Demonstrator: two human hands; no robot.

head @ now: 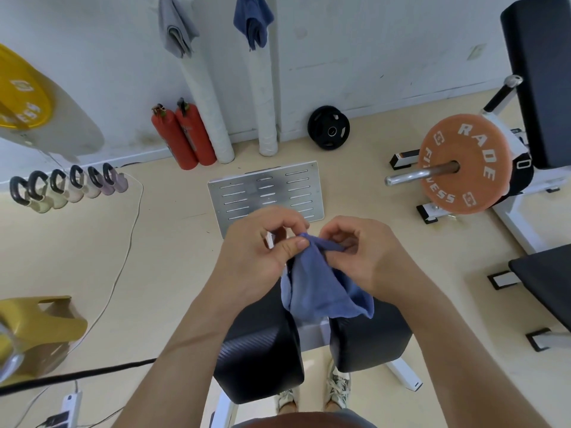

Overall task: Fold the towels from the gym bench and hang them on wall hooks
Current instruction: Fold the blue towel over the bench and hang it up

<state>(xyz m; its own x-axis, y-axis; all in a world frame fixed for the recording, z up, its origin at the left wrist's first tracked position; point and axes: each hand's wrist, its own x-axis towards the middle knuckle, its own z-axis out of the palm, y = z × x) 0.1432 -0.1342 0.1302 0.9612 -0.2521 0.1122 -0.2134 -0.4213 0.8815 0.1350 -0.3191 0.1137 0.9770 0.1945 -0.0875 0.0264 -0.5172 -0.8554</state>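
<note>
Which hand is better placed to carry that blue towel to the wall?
Probably the left hand: its thumb and forefinger pinch the top corner of the blue towel, and the hung grey towel is on that side. The right hand pinches it too.

Three cloth towels (315,282), two red fire extinguishers (191,137), six pale black-handled kettlebells (74,186), two white padded posts (207,97), three round weight plates (460,163)

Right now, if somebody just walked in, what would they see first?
Probably the blue towel in the middle, pinched at its top by the left hand and right hand above the black bench. Next, the orange weight plate on the right, and two red fire extinguishers against the wall.
</note>
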